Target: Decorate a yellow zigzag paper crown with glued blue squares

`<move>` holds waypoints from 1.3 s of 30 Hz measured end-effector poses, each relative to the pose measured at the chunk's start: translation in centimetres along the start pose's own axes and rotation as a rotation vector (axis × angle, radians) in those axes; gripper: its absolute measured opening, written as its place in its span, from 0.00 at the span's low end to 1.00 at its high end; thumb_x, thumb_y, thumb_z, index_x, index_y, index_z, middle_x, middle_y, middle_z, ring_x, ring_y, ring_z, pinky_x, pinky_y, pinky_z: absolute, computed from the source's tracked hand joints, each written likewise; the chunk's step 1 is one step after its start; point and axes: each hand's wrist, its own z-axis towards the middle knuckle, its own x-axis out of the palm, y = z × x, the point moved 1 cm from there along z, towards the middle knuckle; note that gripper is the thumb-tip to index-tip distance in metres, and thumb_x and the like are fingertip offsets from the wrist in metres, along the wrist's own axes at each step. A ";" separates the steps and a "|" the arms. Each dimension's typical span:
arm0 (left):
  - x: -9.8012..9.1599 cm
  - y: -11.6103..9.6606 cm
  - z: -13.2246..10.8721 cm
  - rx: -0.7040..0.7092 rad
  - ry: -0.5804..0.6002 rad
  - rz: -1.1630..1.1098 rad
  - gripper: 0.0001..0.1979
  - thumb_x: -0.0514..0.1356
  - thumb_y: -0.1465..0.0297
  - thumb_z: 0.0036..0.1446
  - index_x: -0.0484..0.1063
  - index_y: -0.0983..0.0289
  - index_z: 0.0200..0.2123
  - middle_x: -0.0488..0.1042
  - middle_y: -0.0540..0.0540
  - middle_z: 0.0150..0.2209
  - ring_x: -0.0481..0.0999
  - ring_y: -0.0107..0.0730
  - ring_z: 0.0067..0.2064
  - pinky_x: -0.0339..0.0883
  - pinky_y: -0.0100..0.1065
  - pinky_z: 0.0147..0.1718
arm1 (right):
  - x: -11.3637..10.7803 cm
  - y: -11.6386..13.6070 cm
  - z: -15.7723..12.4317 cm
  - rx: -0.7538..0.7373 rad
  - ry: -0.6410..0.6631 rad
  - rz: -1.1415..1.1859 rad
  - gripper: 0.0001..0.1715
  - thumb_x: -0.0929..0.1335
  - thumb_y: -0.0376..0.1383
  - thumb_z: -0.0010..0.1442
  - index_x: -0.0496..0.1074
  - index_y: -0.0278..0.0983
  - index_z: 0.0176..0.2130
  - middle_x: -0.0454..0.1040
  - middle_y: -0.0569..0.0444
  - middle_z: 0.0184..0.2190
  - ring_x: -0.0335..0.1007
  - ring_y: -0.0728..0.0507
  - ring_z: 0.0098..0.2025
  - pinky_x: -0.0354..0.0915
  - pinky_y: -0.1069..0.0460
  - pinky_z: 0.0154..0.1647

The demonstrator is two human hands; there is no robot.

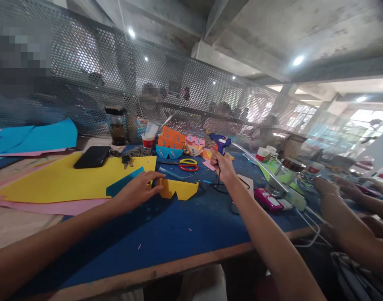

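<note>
My left hand [138, 189] has thumb and fingertips at the left end of a yellow paper cutout [179, 190], notched along its lower edge like a mask, and pinches it there. Raised over the blue work mat [166, 234], my right hand [223, 165] grips a blue hot glue gun [221, 142], whose black cord hangs down. Red-and-yellow scissors [187, 164] lie beyond the cutout. Behind them stand finished-looking orange paper pieces [171, 138], a blue one [169, 152] and a pink one [195, 145], dotted with small spots.
Yellow paper sheets [59, 184], a black phone [92, 157] and keys [126, 160] lie at left. A dark jar [117, 127] and paper cup [148, 140] stand behind. At right are a glass jar [287, 173], a pink device [268, 200], white cables and another person's arm [348, 217].
</note>
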 end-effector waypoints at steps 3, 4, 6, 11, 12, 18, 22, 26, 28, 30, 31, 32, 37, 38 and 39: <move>0.0 -0.3 0.6 -0.057 -0.007 -0.028 0.24 0.59 0.52 0.61 0.82 0.61 0.50 0.84 0.63 0.50 0.81 0.53 0.51 0.76 0.45 0.48 | 1.2 0.0 -1.7 0.003 0.106 -0.028 0.25 0.79 0.53 0.51 0.73 0.37 0.33 0.56 0.66 0.20 0.51 0.53 0.21 0.54 0.55 0.23; 0.0 -0.3 0.7 -0.085 -0.015 -0.040 0.23 0.60 0.52 0.60 0.82 0.60 0.49 0.84 0.62 0.48 0.82 0.52 0.48 0.77 0.43 0.43 | 1.5 0.0 -2.2 0.000 0.132 -0.043 0.24 0.78 0.52 0.52 0.75 0.37 0.35 0.57 0.66 0.20 0.51 0.53 0.21 0.54 0.55 0.23; 0.2 -0.1 0.9 -0.127 -0.007 -0.070 0.21 0.61 0.53 0.60 0.82 0.60 0.47 0.84 0.60 0.43 0.81 0.46 0.40 0.76 0.37 0.35 | 2.1 -0.1 -3.1 -0.005 0.168 -0.070 0.22 0.77 0.51 0.55 0.77 0.36 0.38 0.58 0.66 0.19 0.52 0.52 0.21 0.53 0.54 0.24; 0.4 0.8 1.1 -0.192 0.022 -0.132 0.18 0.62 0.54 0.59 0.80 0.61 0.42 0.82 0.55 0.35 0.77 0.38 0.29 0.70 0.34 0.27 | 3.2 -0.4 -4.7 -0.023 0.211 -0.106 0.23 0.74 0.49 0.60 0.79 0.35 0.45 0.61 0.64 0.20 0.53 0.52 0.21 0.53 0.54 0.25; 0.2 1.0 1.1 -0.197 0.005 -0.136 0.17 0.63 0.53 0.59 0.80 0.61 0.41 0.82 0.55 0.34 0.78 0.38 0.30 0.70 0.35 0.29 | 3.2 -0.5 -4.9 -0.027 0.213 -0.112 0.23 0.74 0.50 0.61 0.79 0.35 0.46 0.62 0.64 0.20 0.53 0.52 0.21 0.53 0.54 0.25; -2.6 1.8 0.6 -0.173 -0.041 -0.181 0.19 0.65 0.50 0.57 0.79 0.61 0.35 0.82 0.54 0.33 0.80 0.42 0.37 0.71 0.36 0.37 | 3.2 -0.7 -5.9 -0.030 0.218 -0.164 0.24 0.74 0.51 0.61 0.79 0.35 0.47 0.64 0.63 0.21 0.55 0.51 0.21 0.54 0.54 0.25; -3.8 2.4 -0.2 -0.231 -0.059 -0.271 0.21 0.67 0.49 0.55 0.79 0.61 0.36 0.82 0.55 0.34 0.80 0.41 0.38 0.71 0.36 0.37 | 3.6 -0.5 -6.7 -0.001 0.242 -0.162 0.22 0.74 0.51 0.61 0.79 0.36 0.45 0.62 0.64 0.19 0.54 0.51 0.21 0.55 0.53 0.25; -4.6 2.8 -0.5 -0.308 -0.108 -0.259 0.23 0.68 0.47 0.51 0.81 0.61 0.37 0.83 0.55 0.33 0.80 0.41 0.36 0.71 0.36 0.35 | 4.1 -0.1 -7.7 -0.008 0.294 -0.188 0.22 0.74 0.51 0.62 0.79 0.37 0.45 0.61 0.64 0.18 0.53 0.51 0.20 0.55 0.53 0.24; -5.1 3.0 -0.6 -0.315 -0.125 -0.209 0.23 0.67 0.47 0.51 0.83 0.60 0.38 0.85 0.55 0.35 0.81 0.43 0.39 0.72 0.37 0.37 | 4.2 -0.1 -8.3 -0.027 0.313 -0.229 0.21 0.74 0.51 0.62 0.80 0.38 0.46 0.62 0.63 0.19 0.55 0.50 0.21 0.55 0.53 0.24; -5.5 3.1 -0.7 -0.298 -0.133 -0.160 0.23 0.67 0.47 0.51 0.85 0.59 0.38 0.86 0.55 0.38 0.82 0.45 0.42 0.73 0.39 0.40 | 4.2 -0.3 -8.9 -0.039 0.335 -0.283 0.21 0.74 0.51 0.63 0.80 0.39 0.46 0.64 0.62 0.21 0.57 0.49 0.22 0.57 0.52 0.25; -5.7 3.2 -0.7 -0.288 -0.133 -0.143 0.23 0.67 0.47 0.52 0.85 0.59 0.39 0.86 0.55 0.39 0.82 0.45 0.42 0.73 0.39 0.41 | 4.2 -0.4 -9.2 -0.040 0.353 -0.307 0.21 0.74 0.52 0.63 0.81 0.39 0.47 0.65 0.61 0.21 0.58 0.49 0.22 0.58 0.52 0.25; -5.8 3.3 -0.7 -0.278 -0.128 -0.132 0.22 0.66 0.48 0.53 0.85 0.60 0.39 0.86 0.55 0.39 0.81 0.45 0.42 0.72 0.39 0.41 | 4.2 -0.6 -9.5 -0.037 0.375 -0.325 0.21 0.73 0.52 0.63 0.81 0.40 0.47 0.66 0.60 0.22 0.58 0.49 0.23 0.58 0.52 0.25; -6.0 3.3 -1.0 -0.248 -0.097 -0.094 0.21 0.64 0.51 0.58 0.83 0.64 0.39 0.84 0.56 0.35 0.78 0.39 0.39 0.68 0.37 0.38 | 4.3 -0.8 -10.8 0.013 0.482 -0.334 0.23 0.73 0.52 0.64 0.82 0.41 0.51 0.67 0.59 0.23 0.56 0.49 0.22 0.56 0.53 0.23; -6.0 3.3 -1.0 -0.255 -0.097 -0.092 0.21 0.64 0.52 0.59 0.82 0.65 0.39 0.84 0.55 0.35 0.78 0.39 0.38 0.67 0.36 0.38 | 4.4 -0.7 -11.0 0.013 0.502 -0.333 0.22 0.73 0.51 0.64 0.82 0.41 0.50 0.67 0.59 0.23 0.55 0.49 0.22 0.56 0.53 0.23; -6.0 3.3 -1.1 -0.268 -0.097 -0.093 0.21 0.64 0.52 0.58 0.82 0.65 0.38 0.83 0.55 0.35 0.77 0.39 0.38 0.67 0.36 0.37 | 4.5 -0.6 -11.1 0.005 0.516 -0.336 0.21 0.73 0.50 0.64 0.82 0.41 0.49 0.67 0.59 0.23 0.54 0.49 0.22 0.55 0.53 0.23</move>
